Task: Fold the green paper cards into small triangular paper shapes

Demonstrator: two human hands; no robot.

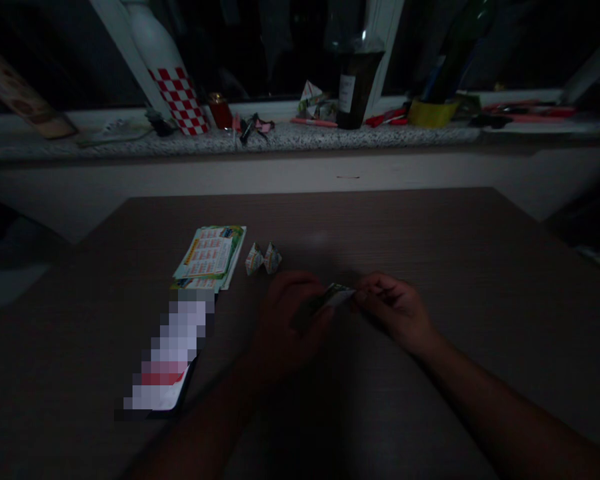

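Note:
Between my hands is a small folded piece of printed paper (339,293), dim and partly covered by fingers. My left hand (293,317) is closed on its left side, thumb in front and fingers behind. At the paper's right end, the fingertips of my right hand (393,303) pinch its edge. Just beyond my left hand stand two small pointed folded-paper shapes (263,259), side by side. Left of them lies a stack of printed calendar sheets (210,257), slightly fanned.
A phone (173,353) with a lit, blurred screen lies on the dark wooden table (380,227) left of my forearms. Along the stone windowsill (300,141) stand a red-checked white bottle (180,93), a dark container (355,87), yellow tape (433,111) and a green bottle (455,53).

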